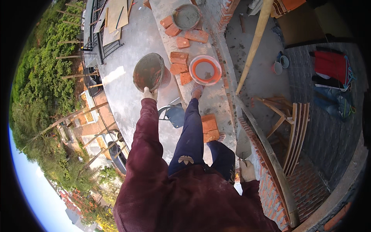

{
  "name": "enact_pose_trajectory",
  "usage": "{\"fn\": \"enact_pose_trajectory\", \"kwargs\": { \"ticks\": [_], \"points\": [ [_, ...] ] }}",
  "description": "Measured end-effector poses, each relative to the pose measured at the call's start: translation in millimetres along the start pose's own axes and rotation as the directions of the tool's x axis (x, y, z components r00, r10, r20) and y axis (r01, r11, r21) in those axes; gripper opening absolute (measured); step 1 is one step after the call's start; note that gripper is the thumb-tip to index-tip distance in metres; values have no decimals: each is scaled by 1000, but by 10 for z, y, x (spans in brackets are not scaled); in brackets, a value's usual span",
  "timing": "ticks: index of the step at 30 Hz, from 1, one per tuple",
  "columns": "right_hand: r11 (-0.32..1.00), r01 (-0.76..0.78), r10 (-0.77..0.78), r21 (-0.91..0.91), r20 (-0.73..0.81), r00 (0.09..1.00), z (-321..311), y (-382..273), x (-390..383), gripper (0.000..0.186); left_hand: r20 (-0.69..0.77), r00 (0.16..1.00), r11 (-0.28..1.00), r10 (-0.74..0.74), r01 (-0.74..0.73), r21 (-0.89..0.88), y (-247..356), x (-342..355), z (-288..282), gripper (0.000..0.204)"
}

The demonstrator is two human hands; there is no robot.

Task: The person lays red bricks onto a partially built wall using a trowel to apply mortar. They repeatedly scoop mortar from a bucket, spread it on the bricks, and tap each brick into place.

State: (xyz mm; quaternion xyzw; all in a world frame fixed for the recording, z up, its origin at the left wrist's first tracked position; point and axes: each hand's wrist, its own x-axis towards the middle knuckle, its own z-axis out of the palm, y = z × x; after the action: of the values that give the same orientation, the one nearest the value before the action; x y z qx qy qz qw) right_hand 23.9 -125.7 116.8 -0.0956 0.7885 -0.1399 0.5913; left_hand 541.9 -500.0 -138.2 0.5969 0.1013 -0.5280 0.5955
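Observation:
My left hand [150,94], in a pale glove, grips the near rim of a dark bucket [148,69] smeared inside with grey mortar. The bucket is tilted so that its mouth faces me. Low on the right, beside the brick wall [266,189], my gloved right hand [247,170] is closed round the handle of a trowel [243,146]; its grey blade points away from me. An orange-rimmed basin [205,70] with grey contents stands just beyond my forward foot. Loose red bricks [179,63] lie to the left of that basin.
Farther off, a round pan of mortar [186,17] sits among more bricks [197,36]. Two bricks [209,127] lie by my rear foot. A blue-grey chair [174,116] is below the ledge. A bamboo pole [255,44] slants at the right, above a wooden sawhorse-like frame [295,135].

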Motion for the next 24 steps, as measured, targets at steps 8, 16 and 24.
{"fn": "enact_pose_trajectory", "kwargs": {
  "ticks": [8, 16, 24],
  "points": [
    [951, -279, 277, -131, -34, 960, 451, -718, 831, 18, -116, 989, 984, 88, -105, -144, -756, 2348, 1356, 40],
    [858, -514, 513, -6, 63, 856, 899, -1214, 1255, 15, -48, 996, 969, 78, -87, -230, -1256, 3607, 1589, 34],
    [854, -510, 497, 102, 125, 858, 1133, -1460, 1360, 17, -322, 869, 722, 376, -57, 689, -1194, 2815, 2274, 66]
  ]
}}
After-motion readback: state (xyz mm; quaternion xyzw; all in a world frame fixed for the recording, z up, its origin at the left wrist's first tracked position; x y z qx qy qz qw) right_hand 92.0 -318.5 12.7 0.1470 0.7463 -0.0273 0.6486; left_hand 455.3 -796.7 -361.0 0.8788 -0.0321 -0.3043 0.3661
